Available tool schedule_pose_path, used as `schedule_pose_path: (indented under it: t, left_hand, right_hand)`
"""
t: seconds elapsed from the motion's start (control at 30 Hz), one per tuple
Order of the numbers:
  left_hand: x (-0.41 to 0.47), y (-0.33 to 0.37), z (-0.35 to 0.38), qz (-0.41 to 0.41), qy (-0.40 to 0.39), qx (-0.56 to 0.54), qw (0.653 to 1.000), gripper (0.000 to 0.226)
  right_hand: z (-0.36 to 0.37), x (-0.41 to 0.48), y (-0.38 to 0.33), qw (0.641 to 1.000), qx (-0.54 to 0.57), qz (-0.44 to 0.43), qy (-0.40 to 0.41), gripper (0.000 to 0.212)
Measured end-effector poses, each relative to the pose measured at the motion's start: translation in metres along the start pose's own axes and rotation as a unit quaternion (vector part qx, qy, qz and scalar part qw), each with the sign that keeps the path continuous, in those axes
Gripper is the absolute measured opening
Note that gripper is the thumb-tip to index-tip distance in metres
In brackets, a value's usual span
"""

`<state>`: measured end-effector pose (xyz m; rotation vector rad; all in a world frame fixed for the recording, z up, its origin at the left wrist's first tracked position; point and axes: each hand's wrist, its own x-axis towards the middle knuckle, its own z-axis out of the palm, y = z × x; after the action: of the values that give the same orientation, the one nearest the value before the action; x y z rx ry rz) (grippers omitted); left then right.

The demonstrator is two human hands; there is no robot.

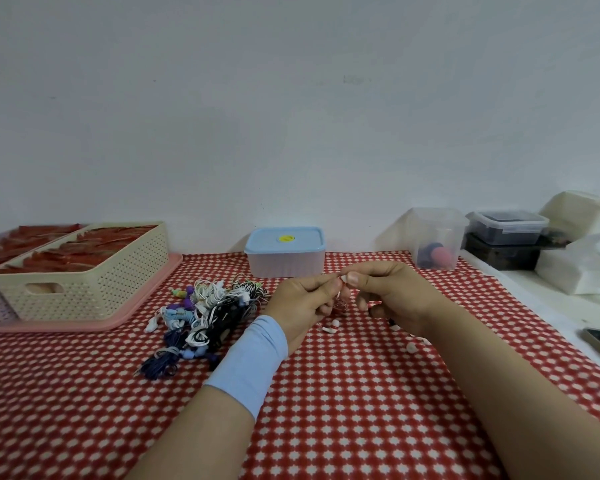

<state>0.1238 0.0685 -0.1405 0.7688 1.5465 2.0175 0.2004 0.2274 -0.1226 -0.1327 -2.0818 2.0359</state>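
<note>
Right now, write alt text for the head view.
The left hand and right hand pinch a thin cord over a red checked cloth. A pile of earphones lies to their left, with a basket and a blue-lidded box behind.

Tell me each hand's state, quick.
Left hand: holds the red-and-white earphone cable.
Right hand: pinches the same cable's white end.

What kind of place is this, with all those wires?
Probably a home work table for sorting earphones. A heap of bundled earphones lies on the red checked cloth, a cream basket holds red packets, and the left hand and right hand pinch one earphone cable.
</note>
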Motion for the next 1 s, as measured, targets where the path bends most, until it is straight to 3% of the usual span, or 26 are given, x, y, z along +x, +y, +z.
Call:
schedule_pose_path:
  t: [0.13,0.33,0.53,1.0]
  left_hand:
    - [0.001,-0.001,0.001,-0.006,0.028,-0.018,0.999,0.017]
    - [0.001,0.002,-0.006,0.016,0.064,0.085,0.994,0.013]
    - [-0.001,0.004,-0.010,0.008,0.034,0.106,0.994,0.012]
    - [-0.001,0.003,-0.012,0.043,0.026,0.192,0.980,0.011]
  right_hand:
    - [0.007,-0.001,-0.001,0.999,0.004,-0.029,0.039,0.012]
    - [0.010,-0.005,-0.001,0.993,-0.070,-0.072,0.061,0.010]
    - [0.006,-0.008,-0.003,0.998,-0.047,-0.033,0.017,0.016]
    - [0.005,-0.006,-0.004,0.999,-0.047,0.020,0.004,0.013]
